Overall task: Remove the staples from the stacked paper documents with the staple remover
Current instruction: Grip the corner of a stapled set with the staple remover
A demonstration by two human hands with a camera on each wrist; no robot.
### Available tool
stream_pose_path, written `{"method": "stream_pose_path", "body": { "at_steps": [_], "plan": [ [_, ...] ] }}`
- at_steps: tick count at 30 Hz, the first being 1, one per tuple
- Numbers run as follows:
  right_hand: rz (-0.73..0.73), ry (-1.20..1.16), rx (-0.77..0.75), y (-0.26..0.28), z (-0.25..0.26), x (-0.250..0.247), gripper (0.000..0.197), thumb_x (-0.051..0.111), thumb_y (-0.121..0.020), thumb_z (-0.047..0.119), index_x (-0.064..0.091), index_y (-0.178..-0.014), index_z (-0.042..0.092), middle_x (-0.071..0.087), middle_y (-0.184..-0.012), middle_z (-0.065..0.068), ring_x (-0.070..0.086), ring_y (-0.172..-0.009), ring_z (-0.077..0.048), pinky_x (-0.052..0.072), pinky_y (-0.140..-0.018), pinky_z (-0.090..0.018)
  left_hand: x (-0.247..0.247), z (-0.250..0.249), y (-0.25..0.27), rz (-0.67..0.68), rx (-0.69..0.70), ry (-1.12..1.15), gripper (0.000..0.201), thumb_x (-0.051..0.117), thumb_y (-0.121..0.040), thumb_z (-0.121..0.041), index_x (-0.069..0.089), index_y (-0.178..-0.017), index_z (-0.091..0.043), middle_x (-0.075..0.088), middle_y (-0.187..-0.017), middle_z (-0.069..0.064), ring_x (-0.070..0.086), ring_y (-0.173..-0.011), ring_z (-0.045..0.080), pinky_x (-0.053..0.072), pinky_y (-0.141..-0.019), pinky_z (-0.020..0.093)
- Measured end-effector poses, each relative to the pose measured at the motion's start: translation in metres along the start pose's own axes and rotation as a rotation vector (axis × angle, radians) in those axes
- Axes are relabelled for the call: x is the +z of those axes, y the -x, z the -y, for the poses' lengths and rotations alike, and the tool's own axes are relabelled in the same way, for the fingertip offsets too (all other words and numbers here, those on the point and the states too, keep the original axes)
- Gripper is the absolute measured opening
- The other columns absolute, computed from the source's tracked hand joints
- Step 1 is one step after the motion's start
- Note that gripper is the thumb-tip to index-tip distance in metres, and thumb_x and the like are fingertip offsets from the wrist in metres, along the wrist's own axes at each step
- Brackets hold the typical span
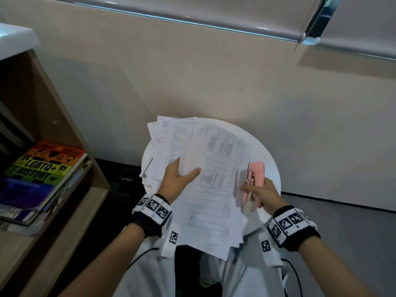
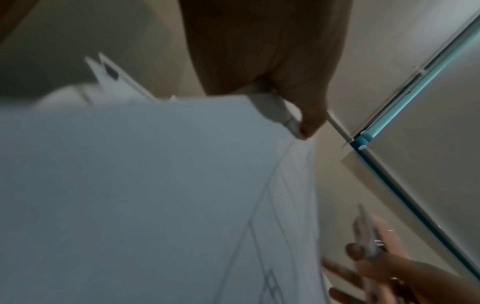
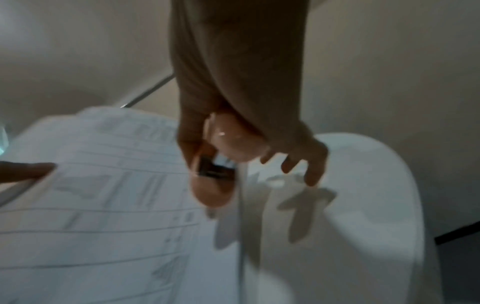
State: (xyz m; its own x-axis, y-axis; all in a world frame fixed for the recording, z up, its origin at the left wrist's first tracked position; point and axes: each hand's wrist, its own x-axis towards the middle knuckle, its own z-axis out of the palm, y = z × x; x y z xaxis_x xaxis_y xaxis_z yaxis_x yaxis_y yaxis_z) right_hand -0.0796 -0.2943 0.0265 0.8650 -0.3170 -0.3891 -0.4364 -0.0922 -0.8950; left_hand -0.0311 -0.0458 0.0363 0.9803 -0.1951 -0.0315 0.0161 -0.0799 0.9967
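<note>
Staple remover (image 1: 255, 181) in right hand (image 1: 262, 195), left hand (image 1: 177, 181) pinching papers (image 1: 212, 189).

A wooden shelf (image 1: 64, 129) at left — a rainbow-covered book (image 1: 46, 166) lies inside.

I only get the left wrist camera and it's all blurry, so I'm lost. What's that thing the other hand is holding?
Observer: A pink staple remover. The right hand grips it at the right edge of the papers.
Operator: What are the papers lying on?
Observer: A round white table. The top sheets hang over its near edge.
Operator: Anything next to it?
Observer: A wooden shelf on the left, with a rainbow book in it.
</note>
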Motion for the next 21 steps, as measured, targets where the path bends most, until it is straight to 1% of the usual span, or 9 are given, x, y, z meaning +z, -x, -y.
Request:
{"method": "stream_pose_path", "body": {
  "at_steps": [2,3,6,9,11,14,17,19,21],
  "plan": [
    [0.087,-0.007,-0.11,0.005,0.022,-0.004,0.017,0.068,-0.077,-0.011,0.056,-0.084,0.0,0.05,-0.065,-0.011,0.049,-0.04,-0.011,0.035,-0.035,-0.018,-0.008,-0.016,-0.004,0.03,0.05,0.014,0.036,0.071,-0.082,-0.012,0.06,-0.116,-0.013,0.07,-0.106,-0.002,0.069,-0.096,0.012,0.058,-0.075,0.025],
    [0.105,-0.013,-0.161,0.006,0.033,-0.004,0.019,0.069,-0.076,-0.011,0.056,-0.086,-0.001,0.051,-0.066,-0.013,0.051,-0.047,-0.019,0.035,-0.038,-0.02,-0.011,-0.026,-0.006,0.026,0.083,0.019,0.036,0.072,-0.08,-0.01,0.06,-0.114,-0.011,0.071,-0.103,-0.002,0.069,-0.092,0.01,0.058,-0.071,0.024],
    [0.042,-0.101,-0.293,0.011,0.06,-0.002,0.02,0.073,-0.074,-0.009,0.057,-0.082,0.0,0.054,-0.07,-0.015,0.05,-0.064,-0.029,0.042,-0.048,-0.028,-0.015,-0.052,-0.015,-0.037,0.206,0.008,0.035,0.073,-0.079,-0.009,0.059,-0.111,-0.01,0.068,-0.097,-0.008,0.067,-0.085,0.002,0.054,-0.066,0.015],
    [-0.161,-0.218,-0.459,0.021,0.082,0.0,0.016,0.074,-0.075,-0.007,0.062,-0.077,0.004,0.064,-0.07,-0.008,0.062,-0.063,-0.024,0.051,-0.055,-0.03,-0.015,-0.072,-0.019,-0.138,0.405,-0.088,0.038,0.071,-0.081,-0.028,0.056,-0.114,-0.016,0.065,-0.109,0.001,0.064,-0.101,0.016,0.056,-0.08,0.033],
    [-0.23,-0.222,-0.582,0.027,0.091,-0.001,0.017,0.076,-0.074,-0.007,0.065,-0.086,-0.003,0.068,-0.08,-0.011,0.066,-0.071,-0.021,0.057,-0.064,-0.031,-0.011,-0.076,-0.02,-0.196,0.491,-0.164,0.039,0.07,-0.083,-0.028,0.055,-0.115,-0.012,0.063,-0.111,0.006,0.062,-0.102,0.021,0.056,-0.083,0.042],
    [-0.244,-0.168,-0.705,0.031,0.093,-0.004,0.036,0.077,-0.07,-0.009,0.062,-0.102,-0.013,0.068,-0.094,-0.015,0.067,-0.082,-0.017,0.058,-0.072,-0.025,-0.006,-0.079,-0.021,-0.228,0.434,0.005,0.051,0.077,-0.075,-0.027,0.05,-0.118,-0.022,0.062,-0.114,0.0,0.062,-0.108,0.018,0.054,-0.09,0.044],
    [-0.143,-0.101,-0.685,0.028,0.083,-0.012,0.051,0.081,-0.068,-0.006,0.055,-0.111,-0.015,0.068,-0.098,-0.017,0.068,-0.087,-0.022,0.06,-0.08,-0.035,-0.002,-0.073,-0.02,-0.202,0.4,0.075,0.079,0.086,-0.061,-0.032,0.032,-0.118,-0.042,0.049,-0.129,0.004,0.054,-0.119,0.02,0.048,-0.099,0.046],
    [-0.07,-0.08,-0.612,0.024,0.07,-0.015,0.07,0.084,-0.067,0.001,0.046,-0.123,-0.014,0.066,-0.105,-0.018,0.068,-0.092,-0.025,0.058,-0.084,-0.041,0.001,-0.067,-0.021,-0.193,0.368,0.029,0.09,0.09,-0.055,-0.036,0.029,-0.12,-0.046,0.043,-0.133,0.007,0.05,-0.123,0.026,0.044,-0.103,0.049],
    [-0.055,-0.093,-0.576,0.023,0.06,-0.015,0.075,0.085,-0.066,0.001,0.041,-0.125,-0.012,0.064,-0.108,-0.02,0.068,-0.094,-0.026,0.059,-0.081,-0.036,0.004,-0.065,-0.023,-0.158,0.324,0.023,0.092,0.091,-0.053,-0.035,0.031,-0.122,-0.042,0.043,-0.133,0.005,0.05,-0.123,0.025,0.045,-0.102,0.048]
  ]
}}
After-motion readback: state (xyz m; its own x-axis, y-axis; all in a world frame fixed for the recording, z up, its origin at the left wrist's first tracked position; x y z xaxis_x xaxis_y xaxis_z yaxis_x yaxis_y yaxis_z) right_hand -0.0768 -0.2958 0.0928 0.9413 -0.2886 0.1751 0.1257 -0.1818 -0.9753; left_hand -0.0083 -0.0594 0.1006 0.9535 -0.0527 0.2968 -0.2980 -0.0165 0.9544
